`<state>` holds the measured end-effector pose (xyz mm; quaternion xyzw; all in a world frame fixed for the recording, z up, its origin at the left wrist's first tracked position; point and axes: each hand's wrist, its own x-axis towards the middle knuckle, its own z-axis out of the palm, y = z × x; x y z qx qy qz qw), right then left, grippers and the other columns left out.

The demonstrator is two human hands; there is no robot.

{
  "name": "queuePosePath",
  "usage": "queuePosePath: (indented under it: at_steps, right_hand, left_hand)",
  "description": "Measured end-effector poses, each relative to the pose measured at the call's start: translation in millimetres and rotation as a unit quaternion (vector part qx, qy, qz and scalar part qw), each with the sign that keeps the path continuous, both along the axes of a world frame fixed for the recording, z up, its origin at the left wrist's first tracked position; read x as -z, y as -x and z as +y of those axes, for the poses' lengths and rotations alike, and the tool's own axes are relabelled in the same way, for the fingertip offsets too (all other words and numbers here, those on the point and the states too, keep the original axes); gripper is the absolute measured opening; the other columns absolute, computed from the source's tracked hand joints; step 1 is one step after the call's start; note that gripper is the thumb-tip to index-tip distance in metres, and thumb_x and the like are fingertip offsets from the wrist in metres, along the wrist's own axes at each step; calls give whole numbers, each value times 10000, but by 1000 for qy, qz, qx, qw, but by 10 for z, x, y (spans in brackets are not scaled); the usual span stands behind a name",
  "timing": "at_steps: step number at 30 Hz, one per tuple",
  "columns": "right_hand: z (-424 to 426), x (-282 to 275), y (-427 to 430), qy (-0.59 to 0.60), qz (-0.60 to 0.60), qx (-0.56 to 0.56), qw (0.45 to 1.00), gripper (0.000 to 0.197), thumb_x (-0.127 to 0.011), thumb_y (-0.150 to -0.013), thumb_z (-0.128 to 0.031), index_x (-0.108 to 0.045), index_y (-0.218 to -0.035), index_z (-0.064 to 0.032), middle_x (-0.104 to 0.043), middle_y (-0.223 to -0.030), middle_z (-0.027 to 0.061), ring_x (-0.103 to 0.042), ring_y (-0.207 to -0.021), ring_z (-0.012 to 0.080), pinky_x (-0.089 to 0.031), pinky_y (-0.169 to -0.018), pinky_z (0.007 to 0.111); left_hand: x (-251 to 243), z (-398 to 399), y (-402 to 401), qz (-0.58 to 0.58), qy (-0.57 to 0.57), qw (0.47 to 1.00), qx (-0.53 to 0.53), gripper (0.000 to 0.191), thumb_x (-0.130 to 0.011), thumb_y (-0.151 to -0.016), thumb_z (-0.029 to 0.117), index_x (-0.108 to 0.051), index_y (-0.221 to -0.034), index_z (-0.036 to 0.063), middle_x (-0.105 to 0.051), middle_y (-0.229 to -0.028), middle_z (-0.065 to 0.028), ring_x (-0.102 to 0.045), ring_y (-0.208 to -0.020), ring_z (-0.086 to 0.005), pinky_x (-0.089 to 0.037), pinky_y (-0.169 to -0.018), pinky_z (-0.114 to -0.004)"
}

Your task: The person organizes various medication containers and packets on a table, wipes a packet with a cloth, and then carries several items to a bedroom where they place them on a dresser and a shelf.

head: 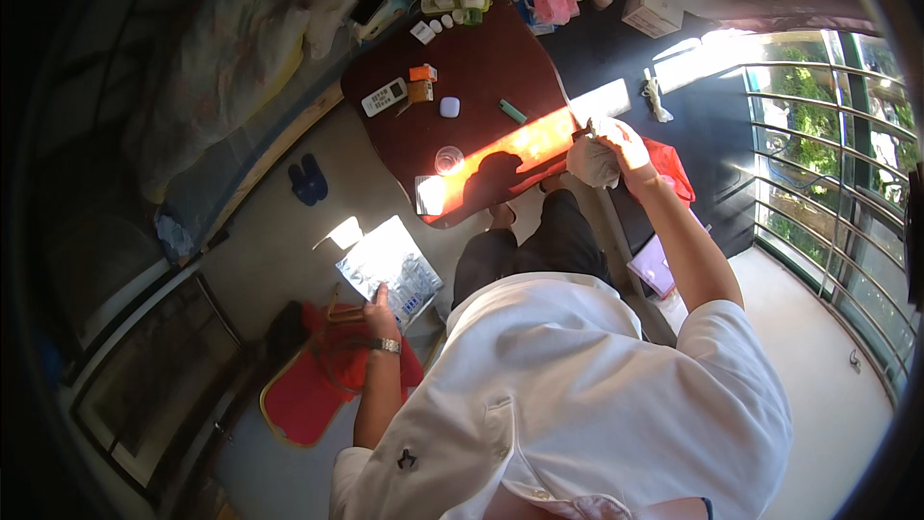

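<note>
My left hand (381,319) grips the lower edge of a flat silver foil pouch (390,267) that bears printing, its upper part bright with glare. With my right hand (626,148) I hold a greyish-white bundle (593,162), perhaps a cloth or a soft bag, by its top beside the table's right edge. What it contains is hidden. Before me is a dark red table (491,58) with a band of sunlight across it. A clear cup (449,159) stands near its front, close to a small white card or box (430,195).
The table carries a remote control (385,97), orange boxes (421,83), a pale case (449,107), a green lighter-like object (512,111) and several small bottles (447,20). A red chair (310,397) is at lower left, slippers (308,179) lie on the floor, and a barred window (823,130) is right.
</note>
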<state>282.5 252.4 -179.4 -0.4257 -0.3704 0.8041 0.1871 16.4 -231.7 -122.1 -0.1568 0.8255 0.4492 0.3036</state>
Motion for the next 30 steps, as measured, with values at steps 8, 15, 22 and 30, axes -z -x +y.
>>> queuePosePath:
  at_steps: [8,15,22,30]
  right_hand:
    - [-127,785,111,-58,-37,40,997,173,-623,-855,-22,-601,-1026,-27,-612,-958,26,-571,-877,101,-467,-788,240]
    - [-339,1580,362,-54,-28,44,997,208,-630,-832,-6,-583,-1032,-38,-587,-912,14,-557,-842,112,-471,-760,251]
    - [-461,1587,726,-363,-437,-83,818,520,-787,-649,-183,-581,-1106,-45,-597,-1062,195,-580,-991,381,-487,-881,407]
    - [-1402,1453,860,-511,-77,-278,810,393,-653,-803,-164,-575,-1161,-22,-595,-1123,202,-538,-1104,381,-448,-929,444]
  left_hand:
    - [171,-365,-581,83,106,991,3,434,-624,-898,247,-589,-1134,-115,-644,-1117,-196,-624,-975,-281,-476,-859,-370]
    - [-52,-358,-796,-87,211,973,-37,370,-627,-889,186,-597,-1159,-66,-647,-1114,-130,-612,-953,-240,-475,-831,-366]
    - [-25,-521,-937,-32,232,972,-10,395,-626,-890,261,-585,-1103,-70,-659,-1034,-136,-622,-906,-235,-474,-828,-352]
    - [26,-640,-954,-22,174,982,71,317,-608,-907,244,-647,-1015,-52,-701,-923,-124,-637,-821,-241,-485,-778,-348]
